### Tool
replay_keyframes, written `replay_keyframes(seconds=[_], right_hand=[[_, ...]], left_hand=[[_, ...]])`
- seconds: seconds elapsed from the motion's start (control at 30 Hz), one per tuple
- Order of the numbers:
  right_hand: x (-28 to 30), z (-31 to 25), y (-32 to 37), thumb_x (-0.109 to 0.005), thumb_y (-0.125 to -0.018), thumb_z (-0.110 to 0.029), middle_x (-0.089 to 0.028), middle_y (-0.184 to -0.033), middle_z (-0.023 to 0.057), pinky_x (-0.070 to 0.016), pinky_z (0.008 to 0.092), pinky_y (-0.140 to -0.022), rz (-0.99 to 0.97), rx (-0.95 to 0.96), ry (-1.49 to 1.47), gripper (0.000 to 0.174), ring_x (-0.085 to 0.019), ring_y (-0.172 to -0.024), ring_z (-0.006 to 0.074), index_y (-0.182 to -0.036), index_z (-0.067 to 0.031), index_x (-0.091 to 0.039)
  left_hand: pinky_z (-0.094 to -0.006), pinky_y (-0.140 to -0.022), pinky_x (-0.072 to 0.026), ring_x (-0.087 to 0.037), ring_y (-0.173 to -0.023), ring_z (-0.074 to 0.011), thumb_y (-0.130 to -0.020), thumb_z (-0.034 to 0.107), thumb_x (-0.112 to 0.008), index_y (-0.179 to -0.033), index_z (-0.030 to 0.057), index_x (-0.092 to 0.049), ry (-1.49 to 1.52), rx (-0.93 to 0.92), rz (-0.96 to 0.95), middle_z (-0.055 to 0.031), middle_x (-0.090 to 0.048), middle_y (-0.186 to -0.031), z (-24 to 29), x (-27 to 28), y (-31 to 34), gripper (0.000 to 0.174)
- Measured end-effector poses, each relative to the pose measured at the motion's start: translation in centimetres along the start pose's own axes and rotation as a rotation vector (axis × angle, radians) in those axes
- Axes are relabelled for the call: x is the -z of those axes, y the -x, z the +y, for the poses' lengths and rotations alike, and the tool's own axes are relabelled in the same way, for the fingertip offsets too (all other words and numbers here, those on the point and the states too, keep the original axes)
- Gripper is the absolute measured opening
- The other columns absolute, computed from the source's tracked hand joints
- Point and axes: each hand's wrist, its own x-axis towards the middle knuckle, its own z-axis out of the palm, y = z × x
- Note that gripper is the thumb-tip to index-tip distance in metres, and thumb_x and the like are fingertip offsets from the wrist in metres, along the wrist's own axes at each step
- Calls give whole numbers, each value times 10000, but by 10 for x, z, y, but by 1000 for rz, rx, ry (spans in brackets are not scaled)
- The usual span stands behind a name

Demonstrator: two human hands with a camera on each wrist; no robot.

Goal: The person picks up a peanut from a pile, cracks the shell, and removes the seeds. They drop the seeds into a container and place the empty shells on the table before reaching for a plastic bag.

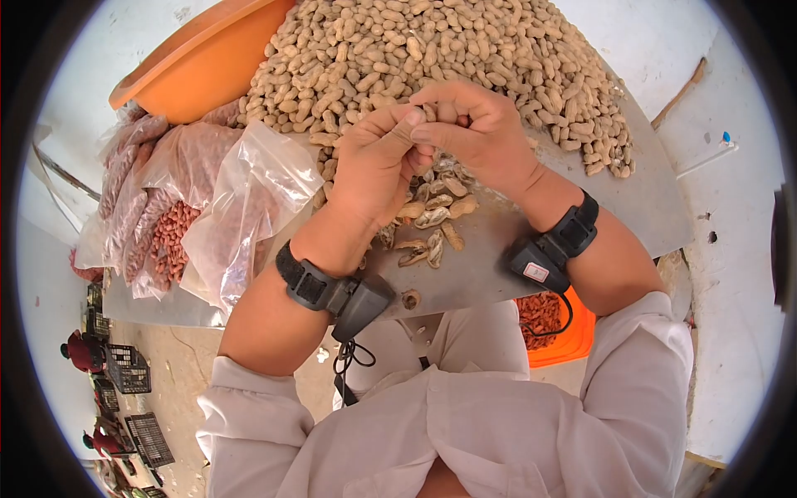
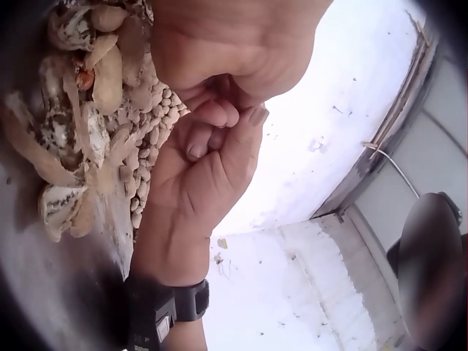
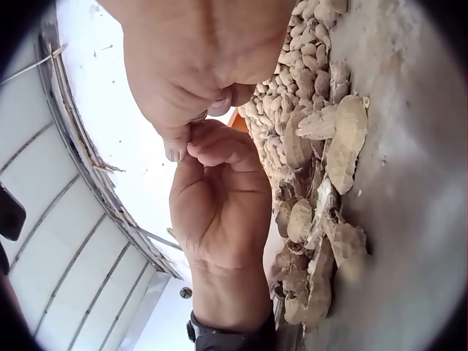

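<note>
Above a big heap of unshelled peanuts point(image 1: 374, 50), both hands meet at their fingertips. In the head view the left hand point(image 1: 371, 166) and right hand point(image 1: 491, 137) pinch a small brown peanut point(image 1: 429, 111) between thumbs and curled fingers; little of it shows. The left wrist view has the left hand point(image 2: 234, 47) at the top, against the right hand point(image 2: 208, 175). From the right wrist, the right hand point(image 3: 205, 51) covers the fingertips of the left hand point(image 3: 227, 212), and the peanut is hidden. Split shells point(image 1: 433, 217) lie just below the hands on the metal table point(image 1: 473, 270).
An orange basin point(image 1: 199, 70) leans at the back left. Plastic bags point(image 1: 249, 199) of reddish kernels point(image 1: 173, 236) lie on the left. Under the table's near edge is an orange container point(image 1: 581, 336) holding reddish pieces. Black crates point(image 1: 129, 369) and people are farther off at lower left.
</note>
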Motion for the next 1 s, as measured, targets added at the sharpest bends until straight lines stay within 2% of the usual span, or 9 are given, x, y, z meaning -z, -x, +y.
replay_keyframes(seconds=[0.1, 0.3, 0.4, 0.5, 0.6, 0.7, 0.8, 0.9, 1.0], right_hand=[[-4, 3, 0, -682, -795, -113, -452, -553, -45, -370, 197, -441, 46, -17, -66, 130, -509, -490, 37, -849, -21, -606], [3, 12, 0, -695, -771, -89, -519, -606, -33, -365, 186, -477, 10, 28, -3, 135, -459, -548, 17, -786, -30, -574], [3, 10, 2, -692, -766, -90, -537, -630, -31, -361, 186, -503, -2, -33, -47, 127, -439, -574, 20, -811, -31, -588], [8, 12, -1, -689, -771, -112, -547, -642, -30, -359, 190, -516, -165, -121, -55, 142, -446, -578, 27, -851, -29, -607], [6, 13, -2, -667, -799, -144, -544, -639, -30, -364, 197, -528, -85, -192, 98, 159, -450, -582, 35, -893, -25, -618], [3, 14, -1, -637, -825, -153, -545, -636, -22, -375, 207, -537, -7, -177, -86, 158, -453, -578, 49, -901, -16, -616], [2, 19, -3, -610, -846, -155, -561, -649, -1, -414, 220, -574, -48, 59, 128, 176, -490, -597, 66, -943, -9, -616], [4, 14, 0, -607, -849, -158, -598, -716, 27, -453, 224, -637, -69, -5, 50, 214, -544, -664, 80, -1012, -20, -618], [9, 16, -1, -592, -863, -184, -625, -921, 37, -457, 209, -677, -52, -57, 35, 241, -566, -786, 72, -1076, -75, -621]], left_hand=[[-219, -576, -458, -532, -634, -92, -919, 151, -524, -899, 3, -586, 61, 13, -8, -33, -575, -737, -3, 2, -1, 162], [-218, -584, -467, -528, -648, -87, -934, 162, -495, -939, 14, -566, 168, 33, 77, -27, -570, -774, -1, 1, -5, 164], [-221, -593, -457, -513, -648, -87, -936, 176, -492, -945, 25, -566, 180, -11, 105, -20, -561, -768, 0, 5, -6, 168], [-217, -587, -430, -493, -635, -85, -934, 187, -496, -942, 34, -573, 118, -83, 123, -15, -555, -758, 4, 10, -6, 171], [-205, -569, -396, -476, -623, -78, -931, 189, -502, -934, 36, -584, -33, -128, 137, -6, -551, -749, 3, 13, -6, 173], [-213, -582, -393, -478, -648, -77, -930, 177, -498, -944, 29, -587, -191, -79, 100, 1, -548, -760, 2, 10, -4, 173], [-218, -587, -396, -481, -656, -74, -929, 173, -497, -947, 34, -590, -217, -14, 51, 9, -550, -763, 1, 9, -2, 168], [-217, -587, -398, -485, -658, -73, -929, 185, -499, -946, 40, -591, -157, 45, -7, 13, -559, -771, 1, 11, -3, 172], [-218, -611, -407, -501, -687, -69, -923, 201, -509, -945, 45, -590, -116, 68, -68, 5, -589, -809, 2, 13, -2, 178]])
